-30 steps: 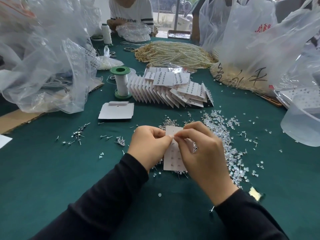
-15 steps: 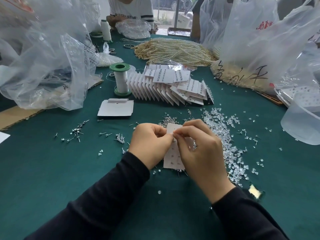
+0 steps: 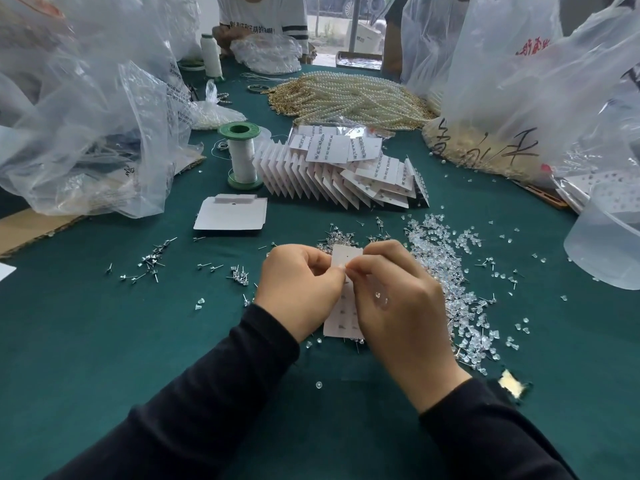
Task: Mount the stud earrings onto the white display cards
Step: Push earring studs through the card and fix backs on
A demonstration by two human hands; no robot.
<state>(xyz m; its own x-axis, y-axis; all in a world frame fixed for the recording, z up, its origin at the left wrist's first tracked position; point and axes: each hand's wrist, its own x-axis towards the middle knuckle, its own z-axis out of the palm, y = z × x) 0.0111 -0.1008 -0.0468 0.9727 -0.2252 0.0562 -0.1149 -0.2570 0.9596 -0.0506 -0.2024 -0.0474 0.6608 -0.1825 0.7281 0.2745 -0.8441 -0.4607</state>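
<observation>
Your left hand (image 3: 298,289) has its fingers curled in, pinching the left edge of the small white paper display card (image 3: 347,255). It holds the card off the dark green table cloth (image 3: 104,341) and tilted towards you, likely so both faces stay reachable. Your right hand (image 3: 398,306) is closed to a tight thumb-and-forefinger pinch at the card's upper part, fingertips almost touching those of the left. Whether a stud or a backing sits inside that pinch, I cannot tell; it is hidden.

The card sits dead centre between your hands, and its lower rows seem already filled, so you look to be working near the top.

Supplies lie around it within easy reach:
- The loose silver stud earrings (image 3: 152,261) are scattered at 9 o'clock of the card, with more just past its top edge at 12.
- The heap of clear plastic earring backs (image 3: 446,271) is at 3 o'clock, beside your working hand.
- The flat stack of blank white cards (image 3: 230,216) is at 11 o'clock.
- The fanned row of finished cards (image 3: 346,174) is farther off at 12 o'clock, out of the way.
</observation>
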